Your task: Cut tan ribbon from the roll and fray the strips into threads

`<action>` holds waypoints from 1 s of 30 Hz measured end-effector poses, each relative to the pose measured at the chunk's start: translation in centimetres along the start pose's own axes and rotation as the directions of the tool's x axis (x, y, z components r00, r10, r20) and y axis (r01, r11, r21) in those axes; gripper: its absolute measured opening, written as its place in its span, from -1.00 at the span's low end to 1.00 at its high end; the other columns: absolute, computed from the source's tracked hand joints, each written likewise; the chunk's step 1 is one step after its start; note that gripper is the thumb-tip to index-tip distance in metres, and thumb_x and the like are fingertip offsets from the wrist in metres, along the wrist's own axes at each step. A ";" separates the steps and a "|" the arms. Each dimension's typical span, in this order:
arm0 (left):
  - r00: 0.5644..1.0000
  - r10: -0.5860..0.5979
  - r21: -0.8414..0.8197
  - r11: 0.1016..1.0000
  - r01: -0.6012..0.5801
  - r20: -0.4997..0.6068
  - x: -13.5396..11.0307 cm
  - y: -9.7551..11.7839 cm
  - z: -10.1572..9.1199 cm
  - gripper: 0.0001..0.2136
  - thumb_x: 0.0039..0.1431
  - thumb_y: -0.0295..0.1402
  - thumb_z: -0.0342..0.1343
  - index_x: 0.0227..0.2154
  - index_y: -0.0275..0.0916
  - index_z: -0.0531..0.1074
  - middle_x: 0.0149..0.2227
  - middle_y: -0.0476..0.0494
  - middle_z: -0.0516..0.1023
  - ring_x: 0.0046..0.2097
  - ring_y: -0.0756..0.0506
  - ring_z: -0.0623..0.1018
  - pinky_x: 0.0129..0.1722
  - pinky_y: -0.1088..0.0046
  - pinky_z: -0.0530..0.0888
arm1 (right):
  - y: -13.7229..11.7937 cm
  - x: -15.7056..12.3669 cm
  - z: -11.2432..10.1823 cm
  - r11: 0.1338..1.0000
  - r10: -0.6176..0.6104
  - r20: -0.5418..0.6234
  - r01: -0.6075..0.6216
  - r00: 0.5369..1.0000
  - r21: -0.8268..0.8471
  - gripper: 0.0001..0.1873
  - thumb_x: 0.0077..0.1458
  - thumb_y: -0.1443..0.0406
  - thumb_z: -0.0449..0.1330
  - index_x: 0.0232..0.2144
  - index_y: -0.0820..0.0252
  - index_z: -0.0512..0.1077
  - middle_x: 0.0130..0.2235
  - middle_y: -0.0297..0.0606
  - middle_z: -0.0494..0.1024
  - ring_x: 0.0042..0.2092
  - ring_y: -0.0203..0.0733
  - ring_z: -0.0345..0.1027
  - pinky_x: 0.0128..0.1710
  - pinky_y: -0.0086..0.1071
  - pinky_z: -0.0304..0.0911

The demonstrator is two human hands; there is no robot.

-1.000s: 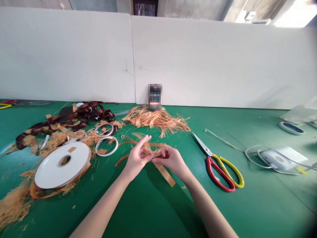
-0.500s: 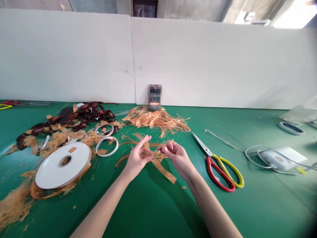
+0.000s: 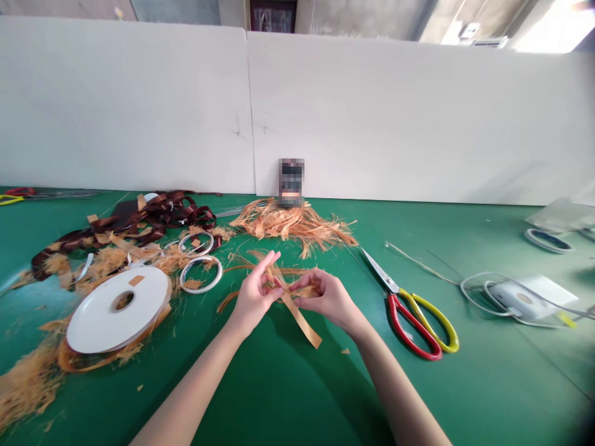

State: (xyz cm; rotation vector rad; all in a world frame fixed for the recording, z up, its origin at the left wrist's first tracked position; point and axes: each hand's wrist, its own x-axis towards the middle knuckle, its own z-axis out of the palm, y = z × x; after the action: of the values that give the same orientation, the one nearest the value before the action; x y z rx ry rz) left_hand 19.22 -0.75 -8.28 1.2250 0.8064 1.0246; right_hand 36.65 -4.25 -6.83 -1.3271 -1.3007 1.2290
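Note:
My left hand (image 3: pixel 255 296) is closed in a pinch on a tan ribbon strip (image 3: pixel 302 325), its index finger stretched upward. One end of the strip hangs toward me at a slant, flat and cut straight. Its far part is frayed into fine loose threads beside my left fingers. My right hand (image 3: pixel 328 297) is close at the ribbon's right edge, thumb and forefinger apart around that edge. Whether a thread lies between them is too fine to make out. Tan frayed fibres (image 3: pixel 310 291) lie behind my right fingers.
Scissors (image 3: pixel 411 316) with red and yellow handles lie to the right. A white spool (image 3: pixel 118 310), white rings (image 3: pixel 201 274) and brown ribbon (image 3: pixel 162 214) are at left. Tan strips (image 3: pixel 297 224) are heaped ahead, before a white partition (image 3: pixel 395 118). A white device (image 3: pixel 532 296) with cables sits far right.
My right hand has moved left to the ribbon, and its thumb and forefinger have parted from a pinch. The ribbon's hanging end has swung slightly left. My left hand keeps its hold.

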 end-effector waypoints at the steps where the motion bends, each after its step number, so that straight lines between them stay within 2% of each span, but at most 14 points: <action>1: 1.000 -0.002 0.003 1.000 0.002 0.003 0.0 0.0 0.0 -0.31 -0.02 -0.48 0.22 0.21 -0.04 0.18 0.31 -0.20 0.11 -0.28 0.01 0.45 -0.37 0.49 0.48 | 0.3 0.1 -0.1 0.997 -0.003 -0.008 0.002 1.000 -0.081 -0.80 -0.22 0.44 0.31 -0.47 0.18 0.39 -0.36 -0.30 0.61 -0.49 -0.33 0.32 -0.48 -0.44 0.18; 4: 1.000 -0.008 0.010 1.000 0.008 0.012 -0.1 0.1 0.1 -0.30 -0.02 -0.47 0.22 0.21 -0.04 0.17 0.31 -0.21 0.11 -0.28 0.01 0.44 -0.39 0.50 0.48 | 0.6 0.1 -0.1 0.960 -0.034 -0.056 0.017 0.998 -0.280 -0.92 -0.16 0.42 0.27 -0.51 0.18 0.53 -0.44 -0.27 0.61 -0.39 -0.18 0.44 -0.38 -0.36 0.25; 7: 1.000 -0.011 0.017 1.000 0.010 0.008 -0.1 0.1 0.1 -0.29 -0.04 -0.46 0.23 0.22 -0.04 0.17 0.31 -0.23 0.11 -0.30 0.01 0.44 -0.39 0.49 0.48 | 0.4 -0.1 -0.1 0.927 -0.079 -0.085 0.042 0.993 -0.373 -0.94 -0.08 0.33 0.27 -0.53 0.15 0.57 -0.48 -0.30 0.60 -0.42 -0.18 0.43 -0.40 -0.37 0.23; 12: 1.000 0.005 0.018 1.000 -0.004 -0.011 0.0 -0.1 0.1 -0.31 -0.03 -0.47 0.22 0.21 -0.04 0.18 0.31 -0.22 0.12 -0.30 0.02 0.43 -0.37 0.48 0.48 | -0.1 -0.1 -0.4 0.921 -0.124 -0.273 0.007 0.954 -0.391 -0.62 0.14 0.12 0.10 -0.60 0.18 0.46 -0.57 -0.28 0.50 -0.52 -0.24 0.31 -0.44 -0.35 0.19; 14: 1.000 -0.001 0.017 1.000 0.002 -0.012 0.0 -0.1 0.1 -0.31 -0.03 -0.47 0.22 0.21 -0.05 0.18 0.30 -0.22 0.12 -0.30 0.01 0.44 -0.37 0.48 0.47 | -0.3 0.0 -0.5 0.969 -0.126 -0.298 0.052 0.946 -0.242 -0.61 0.17 0.06 0.06 -0.51 0.18 0.47 -0.50 -0.25 0.52 -0.45 -0.22 0.36 -0.37 -0.34 0.26; 16: 1.000 -0.012 0.016 1.000 0.012 -0.007 0.0 -0.2 0.1 -0.31 -0.03 -0.47 0.23 0.20 -0.05 0.19 0.30 -0.21 0.13 -0.31 0.01 0.44 -0.38 0.48 0.46 | -0.6 0.0 -0.4 0.988 -0.098 -0.259 0.124 0.961 0.087 -0.65 0.14 0.03 0.10 -0.43 0.16 0.47 -0.30 -0.20 0.57 -0.25 -0.17 0.44 -0.18 -0.31 0.32; 18: 1.000 -0.017 0.010 1.000 0.017 -0.003 0.0 -0.2 0.2 -0.31 -0.03 -0.47 0.23 0.20 -0.04 0.19 0.30 -0.21 0.14 -0.30 0.01 0.45 -0.38 0.48 0.46 | -1.0 -0.1 -0.3 0.899 -0.048 -0.144 0.106 0.988 0.425 -0.71 0.08 0.05 0.19 -0.46 0.15 0.42 -0.10 -0.18 0.55 -0.10 -0.15 0.44 -0.04 -0.29 0.30; 19: 1.000 -0.017 0.008 1.000 0.017 -0.003 0.0 -0.1 0.2 -0.31 -0.04 -0.47 0.23 0.20 -0.04 0.20 0.30 -0.21 0.14 -0.30 0.00 0.46 -0.38 0.48 0.46 | -1.3 -0.2 -0.2 0.846 -0.014 -0.078 0.054 0.997 0.530 -0.72 0.06 0.08 0.23 -0.49 0.15 0.39 -0.05 -0.17 0.53 -0.11 -0.17 0.45 -0.06 -0.30 0.32; 21: 1.000 -0.014 0.004 1.000 0.014 -0.005 0.0 -0.1 0.2 -0.31 -0.04 -0.46 0.24 0.20 -0.04 0.20 0.30 -0.21 0.13 -0.30 0.01 0.46 -0.38 0.48 0.47 | -1.9 -0.4 0.0 0.795 0.058 0.034 -0.066 0.998 0.603 -0.68 0.03 0.08 0.25 -0.54 0.17 0.34 -0.09 -0.15 0.56 -0.33 -0.27 0.47 -0.30 -0.39 0.38; 23: 1.000 -0.012 -0.001 1.000 0.012 -0.015 0.0 0.0 0.1 -0.31 -0.04 -0.46 0.24 0.20 -0.03 0.19 0.31 -0.21 0.12 -0.30 0.02 0.46 -0.38 0.49 0.47 | -2.2 -0.5 0.1 0.827 0.111 0.065 -0.128 0.992 0.547 -0.65 0.05 0.04 0.23 -0.54 0.19 0.34 -0.22 -0.16 0.60 -0.58 -0.42 0.29 -0.60 -0.49 0.21; 24: 1.000 -0.008 -0.003 1.000 0.008 -0.023 0.0 0.1 0.1 -0.30 -0.04 -0.46 0.24 0.20 -0.03 0.19 0.31 -0.22 0.12 -0.30 0.02 0.46 -0.38 0.49 0.48 | -2.2 -0.5 0.2 0.862 0.124 0.053 -0.134 0.991 0.488 -0.63 0.05 0.02 0.21 -0.53 0.20 0.35 -0.32 -0.20 0.60 -0.65 -0.47 0.16 -0.68 -0.50 0.09; 26: 0.999 -0.001 -0.008 1.000 0.001 -0.035 0.0 0.2 0.1 -0.29 -0.05 -0.46 0.24 0.21 -0.04 0.19 0.31 -0.24 0.11 -0.30 0.03 0.46 -0.35 0.48 0.49 | -1.8 -0.4 0.3 0.937 0.140 0.007 -0.135 0.990 0.322 -0.63 0.00 0.01 0.25 -0.51 0.21 0.40 -0.54 -0.33 0.51 -0.69 -0.49 -0.01 -0.71 -0.49 -0.08; 28: 0.999 0.002 -0.004 1.000 -0.002 -0.036 0.0 0.3 0.1 -0.29 -0.05 -0.46 0.24 0.21 -0.06 0.18 0.31 -0.26 0.11 -0.30 0.03 0.46 -0.33 0.48 0.50 | -1.1 -0.3 0.3 0.983 0.134 -0.020 -0.130 0.991 0.133 -0.66 -0.13 0.05 0.35 -0.51 0.21 0.46 -0.65 -0.41 0.41 -0.66 -0.46 0.00 -0.66 -0.47 -0.10; 30: 1.000 -0.006 0.010 1.000 0.006 -0.026 0.0 0.3 0.1 -0.29 -0.04 -0.47 0.23 0.21 -0.06 0.18 0.31 -0.26 0.11 -0.30 0.04 0.44 -0.35 0.49 0.50 | -0.5 -0.1 0.2 0.992 0.119 -0.035 -0.120 0.992 -0.039 -0.68 -0.24 0.08 0.40 -0.60 0.22 0.49 -0.67 -0.41 0.37 -0.63 -0.41 0.04 -0.63 -0.44 -0.11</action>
State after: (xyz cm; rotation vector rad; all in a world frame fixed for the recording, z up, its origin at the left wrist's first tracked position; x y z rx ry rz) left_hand 19.30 -0.80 -7.99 1.2192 0.8354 1.0348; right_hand 36.35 -4.30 -6.37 -1.4665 -1.2444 1.2623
